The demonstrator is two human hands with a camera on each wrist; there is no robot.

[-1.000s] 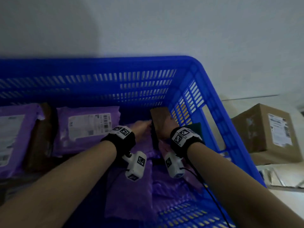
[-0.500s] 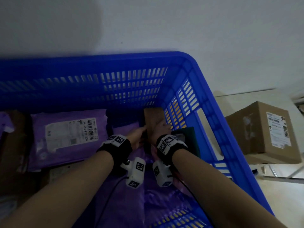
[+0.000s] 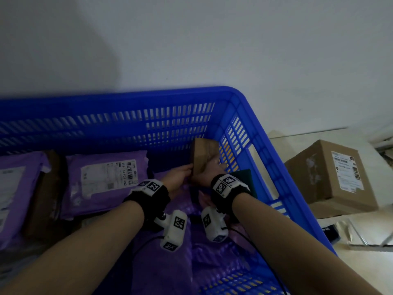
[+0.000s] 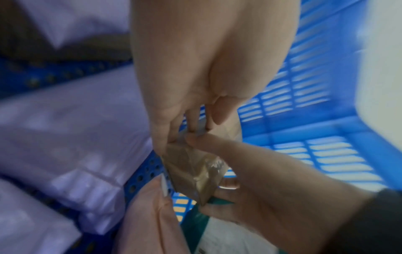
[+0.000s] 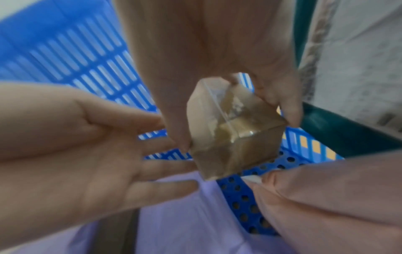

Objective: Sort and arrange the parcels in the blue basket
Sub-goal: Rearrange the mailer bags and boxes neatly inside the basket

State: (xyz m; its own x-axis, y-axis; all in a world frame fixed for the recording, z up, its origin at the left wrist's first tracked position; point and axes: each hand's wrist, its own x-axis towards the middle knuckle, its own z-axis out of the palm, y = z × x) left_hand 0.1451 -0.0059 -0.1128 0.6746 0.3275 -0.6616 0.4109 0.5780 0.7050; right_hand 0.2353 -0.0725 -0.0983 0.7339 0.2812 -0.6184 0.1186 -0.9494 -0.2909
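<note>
Box raised off floor, frame centre | our right hand (image 3: 209, 170) grasps small brown box (image 3: 203, 155); left hand (image 3: 180, 177) fingers straight, steadying | blue basket (image 3: 244, 116) corner placement next

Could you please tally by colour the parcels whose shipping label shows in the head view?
Purple mailers: 2 (far left, middle)
Brown cardboard box, outside the basket: 1
Total: 3

At the centre of the frame, the right hand (image 5: 217, 56) grips a small taped brown box (image 5: 232, 135) by thumb and fingers. The left hand (image 5: 87, 151), at left, touches it with straight fingers above the blue basket (image 5: 87, 72) floor.
</note>
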